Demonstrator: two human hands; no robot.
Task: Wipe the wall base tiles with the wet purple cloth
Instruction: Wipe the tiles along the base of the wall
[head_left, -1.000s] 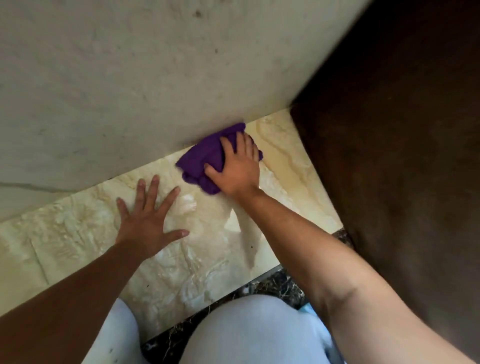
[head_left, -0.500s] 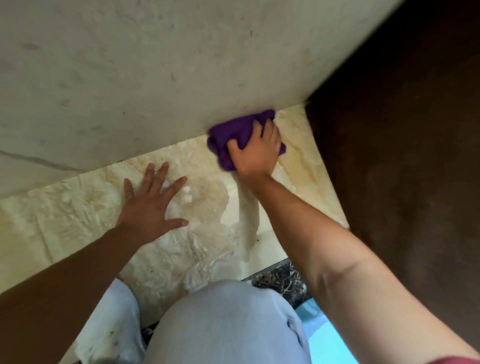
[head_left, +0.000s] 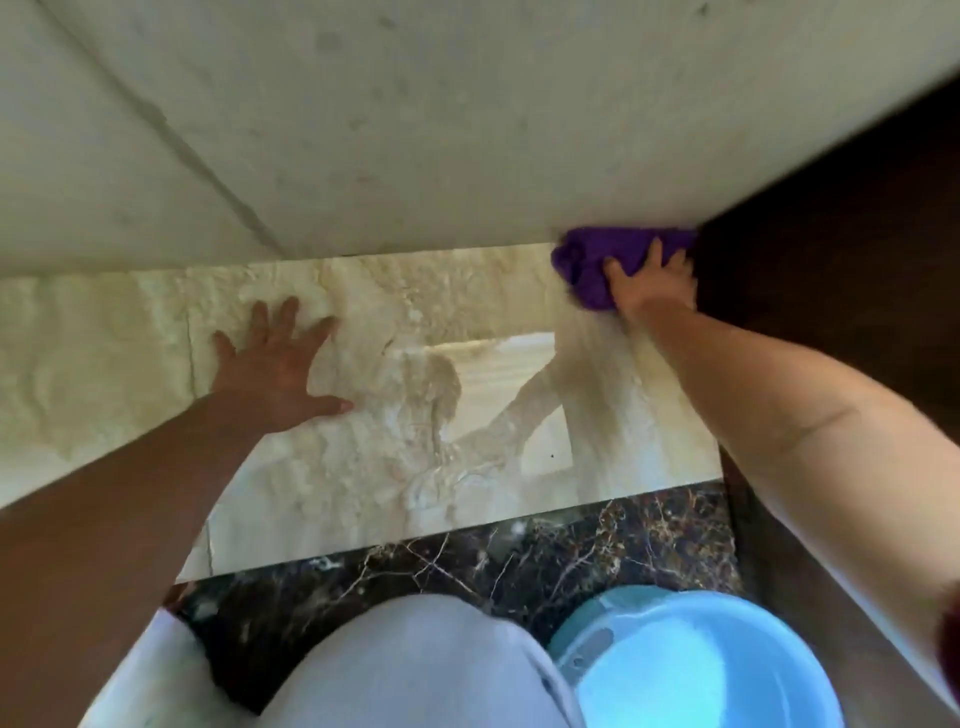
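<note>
The glossy cream marble wall base tiles (head_left: 130, 358) run across the middle of the view, below a plain pale wall. My right hand (head_left: 654, 288) presses the bunched purple cloth (head_left: 592, 265) against the top right corner of the tiles, right where they meet a dark brown panel. The cloth shows mostly to the left of and above my fingers. My left hand (head_left: 278, 366) lies flat on the tile with its fingers spread, well left of the cloth and holding nothing.
A dark brown wooden panel (head_left: 841, 249) closes off the right side. A light blue plastic basin (head_left: 696, 670) stands on the dark veined floor (head_left: 467, 561) at the bottom right. My knees in pale trousers (head_left: 415, 665) fill the bottom middle.
My right hand has slid the purple cloth to the right along the top edge of the tiles into the corner by the brown panel. The camera has tilted down, bringing the blue basin into view.
</note>
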